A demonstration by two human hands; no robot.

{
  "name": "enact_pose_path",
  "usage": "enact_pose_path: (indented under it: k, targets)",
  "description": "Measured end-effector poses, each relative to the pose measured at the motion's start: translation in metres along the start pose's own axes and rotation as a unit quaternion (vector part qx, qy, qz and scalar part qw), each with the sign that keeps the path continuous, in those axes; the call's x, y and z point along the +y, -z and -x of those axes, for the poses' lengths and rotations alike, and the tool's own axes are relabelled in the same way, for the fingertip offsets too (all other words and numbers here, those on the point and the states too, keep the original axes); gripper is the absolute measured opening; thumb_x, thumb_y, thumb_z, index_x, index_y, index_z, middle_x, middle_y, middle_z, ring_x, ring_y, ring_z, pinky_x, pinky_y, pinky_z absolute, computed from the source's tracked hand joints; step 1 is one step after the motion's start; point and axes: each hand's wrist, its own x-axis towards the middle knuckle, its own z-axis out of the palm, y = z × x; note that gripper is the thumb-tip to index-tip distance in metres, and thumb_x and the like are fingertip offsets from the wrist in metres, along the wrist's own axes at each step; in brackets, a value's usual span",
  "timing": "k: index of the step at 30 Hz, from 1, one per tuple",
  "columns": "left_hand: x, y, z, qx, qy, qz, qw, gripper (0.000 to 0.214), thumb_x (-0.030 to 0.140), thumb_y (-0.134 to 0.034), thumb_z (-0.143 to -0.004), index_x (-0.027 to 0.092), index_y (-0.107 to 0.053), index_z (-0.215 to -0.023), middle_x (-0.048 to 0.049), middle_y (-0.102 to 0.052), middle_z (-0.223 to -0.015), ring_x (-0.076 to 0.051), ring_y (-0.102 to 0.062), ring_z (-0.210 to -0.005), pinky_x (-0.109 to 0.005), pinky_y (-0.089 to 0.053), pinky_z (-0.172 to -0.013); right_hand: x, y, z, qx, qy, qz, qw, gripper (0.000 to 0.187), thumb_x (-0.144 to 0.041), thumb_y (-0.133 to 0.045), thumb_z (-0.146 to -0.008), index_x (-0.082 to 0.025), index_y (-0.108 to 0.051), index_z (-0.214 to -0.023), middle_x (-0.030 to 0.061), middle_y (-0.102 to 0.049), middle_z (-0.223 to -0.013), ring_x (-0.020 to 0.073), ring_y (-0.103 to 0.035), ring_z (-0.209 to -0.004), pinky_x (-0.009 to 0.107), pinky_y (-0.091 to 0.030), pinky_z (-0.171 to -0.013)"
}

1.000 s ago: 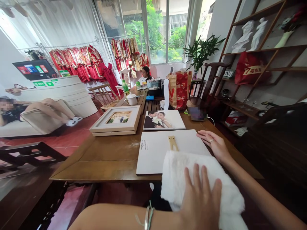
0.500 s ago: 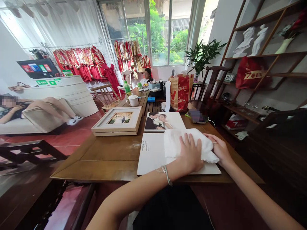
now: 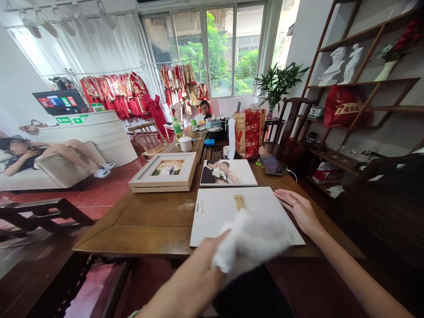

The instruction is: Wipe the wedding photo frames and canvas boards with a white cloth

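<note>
A white cloth [image 3: 255, 240], smeared by motion, is gripped in my left hand [image 3: 202, 269] above the near edge of a white panel [image 3: 212, 225]. The panel lies flat on the wooden table [image 3: 142, 225], with small print at its left side and a tan metal-looking hanger plate near its upper middle. My right hand [image 3: 300, 210] rests along the panel's right edge, fingers stretched out, holding nothing. Just beyond lies a printed photo panel [image 3: 228, 172] of a couple. Left of it are stacked pale picture frames [image 3: 164, 172], the top one holding a photo.
Farther back stand a white lidded teacup [image 3: 184, 143], a green bottle [image 3: 177, 128], a red and tan paper bag [image 3: 248, 132] and a phone [image 3: 273, 167] with a cable. One person sits at the table's far end; another lies on a sofa [image 3: 66, 165] at left.
My left hand has lifted the cloth off the panel and drawn it toward me, uncovering the hanger plate. My right hand has let go of the cloth and stays at the panel's right edge.
</note>
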Motion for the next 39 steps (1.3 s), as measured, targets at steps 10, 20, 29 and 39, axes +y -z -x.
enact_pose_path:
  k: [10, 20, 29, 39]
  targets:
    - [-0.093, 0.061, 0.051, 0.259, 0.034, -0.28, 0.924, 0.053, 0.022, -0.039, -0.072, 0.019, -0.049, -0.124, -0.007, -0.055, -0.125, -0.029, -0.049, -0.116, -0.042, -0.042, -0.095, -0.013, -0.011, 0.012, -0.037, 0.101, 0.213, 0.971, 0.03, -0.038, -0.048, -0.082, -0.024, -0.062, -0.105, 0.0069, -0.067, -0.11, 0.0242, -0.06, -0.107, 0.044, -0.045, -0.095]
    - [-0.103, 0.028, 0.05, 0.242, -0.016, -0.303, 0.922, 0.059, 0.011, -0.035, -0.08, 0.023, -0.026, -0.137, -0.0077, -0.028, -0.145, -0.023, -0.022, -0.134, -0.048, -0.024, -0.107, -0.009, -0.01, 0.012, -0.061, 0.093, 0.221, 0.969, 0.035, -0.036, -0.049, -0.082, -0.021, -0.059, -0.112, 0.0076, -0.06, -0.122, 0.0243, -0.056, -0.111, 0.043, -0.042, -0.099]
    - [-0.107, -0.044, 0.017, 0.216, 0.11, -0.154, 0.958, 0.06, 0.036, -0.035, -0.091, 0.012, -0.015, -0.142, -0.0147, -0.027, -0.144, -0.028, -0.015, -0.135, -0.055, -0.011, -0.107, -0.012, -0.011, 0.036, -0.073, 0.047, 0.363, 0.928, 0.058, -0.05, -0.053, -0.077, -0.024, -0.045, -0.129, 0.0087, -0.041, -0.14, 0.0314, -0.036, -0.129, 0.051, -0.03, -0.106]
    - [-0.082, -0.039, 0.025, 0.318, 0.167, 0.434, 0.826, 0.066, 0.038, -0.07, -0.069, 0.018, -0.046, -0.127, -0.0129, -0.048, -0.131, -0.031, -0.043, -0.121, -0.041, -0.037, -0.099, -0.019, -0.007, 0.04, -0.141, 0.012, 0.371, 0.918, 0.071, -0.057, -0.05, -0.076, -0.021, -0.036, -0.136, 0.0081, -0.023, -0.149, 0.0293, -0.025, -0.134, 0.045, -0.024, -0.11]
